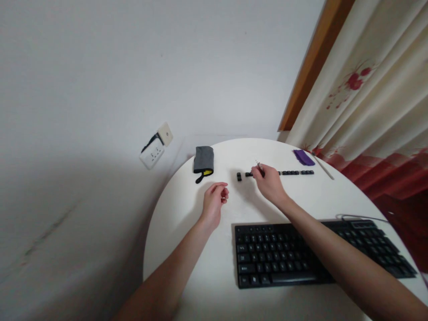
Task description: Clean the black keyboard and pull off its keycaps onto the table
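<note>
My right hand [270, 182] grips a slim, dark, pen-like tool [260, 168] whose light tip points up and away; its exact kind is unclear. The hand hovers over a row of small black keycaps [290, 172] and hides part of it. At the row's left end, two keycaps [239, 176] sit one in front of the other. My left hand [214, 203] is held over the table left of the row, its fingers loosely curled and apart, with nothing visible in them. Nearer me lies a black keyboard [277, 254], partly covered by my right forearm.
On the round white table [180, 227], a grey pouch [203, 159] with a black loop and yellow lining lies back left. A purple cloth [304, 157] and a thin stick-like item [323, 166] lie back right. A wall socket [152, 153] and curtain [374, 107] flank the table.
</note>
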Demonstrator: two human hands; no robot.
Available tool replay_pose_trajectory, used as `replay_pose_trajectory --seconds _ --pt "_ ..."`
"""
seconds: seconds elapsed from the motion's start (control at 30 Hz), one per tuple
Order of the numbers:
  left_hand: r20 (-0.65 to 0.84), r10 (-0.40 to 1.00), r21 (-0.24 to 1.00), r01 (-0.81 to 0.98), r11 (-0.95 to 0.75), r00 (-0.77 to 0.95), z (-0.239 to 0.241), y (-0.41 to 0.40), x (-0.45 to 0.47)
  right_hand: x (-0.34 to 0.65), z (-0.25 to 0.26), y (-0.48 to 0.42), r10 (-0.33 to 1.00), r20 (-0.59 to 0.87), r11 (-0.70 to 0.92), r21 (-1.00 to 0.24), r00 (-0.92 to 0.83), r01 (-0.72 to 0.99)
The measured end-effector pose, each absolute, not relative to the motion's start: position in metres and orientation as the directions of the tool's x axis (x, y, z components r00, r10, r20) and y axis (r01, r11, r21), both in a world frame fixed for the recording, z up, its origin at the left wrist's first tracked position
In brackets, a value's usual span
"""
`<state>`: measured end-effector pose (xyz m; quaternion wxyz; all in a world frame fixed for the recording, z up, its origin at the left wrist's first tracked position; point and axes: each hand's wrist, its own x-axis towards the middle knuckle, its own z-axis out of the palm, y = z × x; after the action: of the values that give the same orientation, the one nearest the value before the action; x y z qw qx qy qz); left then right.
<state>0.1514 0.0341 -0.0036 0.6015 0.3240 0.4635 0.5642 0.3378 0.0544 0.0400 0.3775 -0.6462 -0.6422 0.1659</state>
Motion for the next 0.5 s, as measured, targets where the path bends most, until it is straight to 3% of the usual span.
replay_pose_trajectory --seconds 0.1,0.27,0.5 --pt "-0.182 0.983 0.934 -0.319 0.163 -0.029 -0.001 0.033 0.151 0.36 0.052 0.03 0.944 0.294 0.171 -0.828 0.153 0.534" --pt "-0.105 0.988 0.986 -0.122 0.118 0.11 0.009 0.028 0.152 0.374 0.042 -0.029 0.94 0.238 0.091 -0.864 0.243 0.495" --pt "-0.062 0.901 0.998 0.055 0.042 0.428 0.023 0.022 0.151 0.353 0.016 -0.082 1.0 0.019 0.012 -0.954 0.018 0.301"
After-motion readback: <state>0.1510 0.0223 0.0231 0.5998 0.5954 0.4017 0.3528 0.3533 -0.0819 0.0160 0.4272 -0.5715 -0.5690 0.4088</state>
